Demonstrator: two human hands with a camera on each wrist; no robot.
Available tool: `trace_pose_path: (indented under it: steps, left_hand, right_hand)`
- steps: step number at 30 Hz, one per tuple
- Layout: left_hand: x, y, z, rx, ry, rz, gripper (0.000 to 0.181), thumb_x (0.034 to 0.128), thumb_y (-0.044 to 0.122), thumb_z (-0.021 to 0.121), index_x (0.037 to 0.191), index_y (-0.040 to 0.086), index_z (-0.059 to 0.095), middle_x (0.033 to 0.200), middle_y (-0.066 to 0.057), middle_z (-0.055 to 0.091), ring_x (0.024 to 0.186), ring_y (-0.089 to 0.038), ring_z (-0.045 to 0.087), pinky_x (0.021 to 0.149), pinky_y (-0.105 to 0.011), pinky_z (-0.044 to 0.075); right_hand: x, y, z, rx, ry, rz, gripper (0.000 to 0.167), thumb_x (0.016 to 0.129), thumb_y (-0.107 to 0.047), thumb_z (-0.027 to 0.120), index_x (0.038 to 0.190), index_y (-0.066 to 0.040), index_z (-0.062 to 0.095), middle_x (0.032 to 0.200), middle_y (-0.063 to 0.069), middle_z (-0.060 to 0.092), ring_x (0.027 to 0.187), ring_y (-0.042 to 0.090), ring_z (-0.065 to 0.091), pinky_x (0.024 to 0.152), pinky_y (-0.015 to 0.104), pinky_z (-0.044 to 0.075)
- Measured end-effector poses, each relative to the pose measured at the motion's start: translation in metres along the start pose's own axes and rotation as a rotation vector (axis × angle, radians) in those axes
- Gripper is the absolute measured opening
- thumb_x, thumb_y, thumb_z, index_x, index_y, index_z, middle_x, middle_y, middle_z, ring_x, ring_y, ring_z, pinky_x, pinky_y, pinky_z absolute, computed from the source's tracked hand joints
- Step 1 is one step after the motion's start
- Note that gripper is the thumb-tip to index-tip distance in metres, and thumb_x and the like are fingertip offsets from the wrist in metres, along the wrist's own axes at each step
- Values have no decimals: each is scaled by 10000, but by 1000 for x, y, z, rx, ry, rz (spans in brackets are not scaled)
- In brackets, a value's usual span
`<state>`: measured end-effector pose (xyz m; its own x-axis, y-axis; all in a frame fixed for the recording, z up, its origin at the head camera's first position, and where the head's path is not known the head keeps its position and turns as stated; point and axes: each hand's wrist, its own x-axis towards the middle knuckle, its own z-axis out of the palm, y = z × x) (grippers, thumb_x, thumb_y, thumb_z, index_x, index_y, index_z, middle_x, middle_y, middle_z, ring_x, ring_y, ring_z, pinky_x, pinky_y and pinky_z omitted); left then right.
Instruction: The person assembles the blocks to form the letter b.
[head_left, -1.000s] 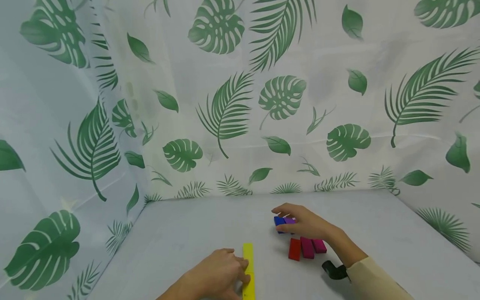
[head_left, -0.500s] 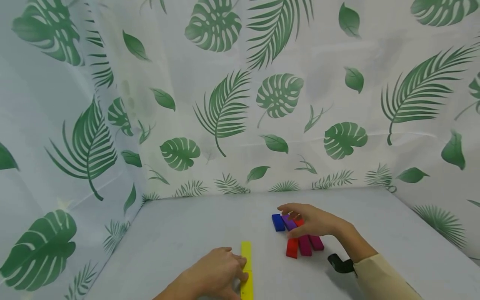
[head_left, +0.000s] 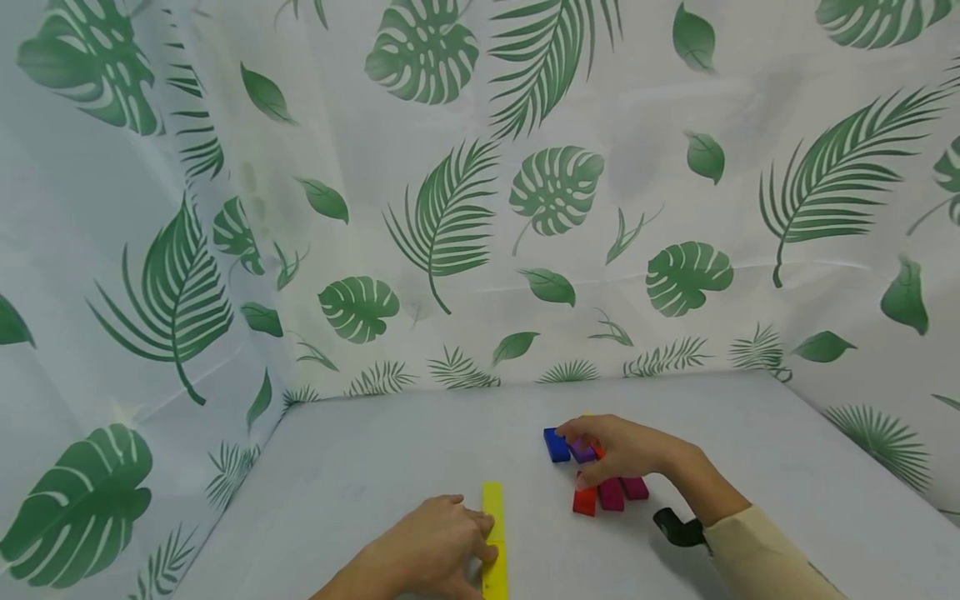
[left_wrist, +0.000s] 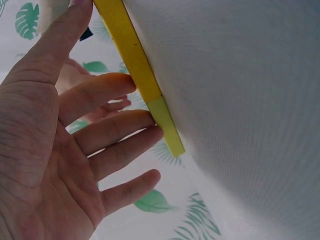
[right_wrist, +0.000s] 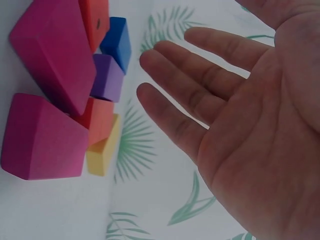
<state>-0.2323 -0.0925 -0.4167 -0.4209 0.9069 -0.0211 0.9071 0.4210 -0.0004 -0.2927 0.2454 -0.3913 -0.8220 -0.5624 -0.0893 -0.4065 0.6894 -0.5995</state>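
Two yellow blocks (head_left: pixel 492 510) stand end to end in a line on the white table. My left hand (head_left: pixel 431 546) touches their left side with its fingertips; in the left wrist view the fingers (left_wrist: pixel 115 132) are spread and fairly straight along the yellow blocks (left_wrist: pixel 132 50). Over a cluster of coloured blocks hovers my right hand (head_left: pixel 626 450), holding nothing that shows. Around it lie a blue block (head_left: pixel 557 446), a purple block (head_left: pixel 581 452), a red block (head_left: pixel 584 501) and magenta blocks (head_left: pixel 611 495). The right wrist view shows its fingers (right_wrist: pixel 190 90) extended, apart from the purple block (right_wrist: pixel 107 80).
A black curved object (head_left: pixel 677 527) is by the right sleeve. In the right wrist view a pale yellow block (right_wrist: pixel 103 150) lies beside another red block (right_wrist: pixel 100 120). Leaf-patterned sheets (head_left: pixel 465 333) hang behind the table (head_left: pixel 360 450) and at its sides.
My right hand has moved slightly right from over the blue and purple blocks, which now lie more exposed. The purple block has turned and separated from the blue one. My left hand stays on the yellow blocks.
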Motion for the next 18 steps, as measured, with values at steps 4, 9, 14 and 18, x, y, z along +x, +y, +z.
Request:
trace_pose_path:
  steps: [4, 9, 14, 18]
  left_hand:
    - [0, 0, 0, -11, -7, -6, 453, 863, 650, 747, 1179, 330, 802, 1065, 157, 690, 1073, 30, 672, 986, -480, 585]
    - [-1, 2, 0, -17, -21, -26, 449, 862, 642, 755, 1187, 334, 795, 1088, 156, 702, 1033, 41, 664, 997, -483, 581]
    - [-1, 2, 0, -15, -13, -24, 456, 853, 652, 758, 1174, 331, 802, 1005, 179, 667, 931, 69, 632, 990, -481, 584]
    - [0, 1, 0, -7, -1, -13, 458, 847, 650, 765, 1169, 327, 806, 957, 187, 634, 915, 77, 629, 978, -488, 587]
  right_hand:
    - [1, 0, 4, -11, -4, 58, 696, 834, -281, 885, 1437, -98, 589, 1305, 79, 651, 1241, 301, 592, 1000, 588, 550]
    - [2, -3, 9, -28, -40, 139, 649, 781, -261, 928, 1355, -138, 652, 1194, 19, 663, 1167, 243, 583, 965, 511, 572]
    - [2, -7, 11, -60, -52, 168, 553, 750, -224, 949, 1234, -153, 690, 1082, -18, 653, 1077, 206, 579, 943, 480, 561]
    - [1, -10, 13, -91, -62, 198, 511, 714, -227, 971, 1145, -191, 699, 1054, -34, 639, 1063, 198, 565, 945, 503, 553]
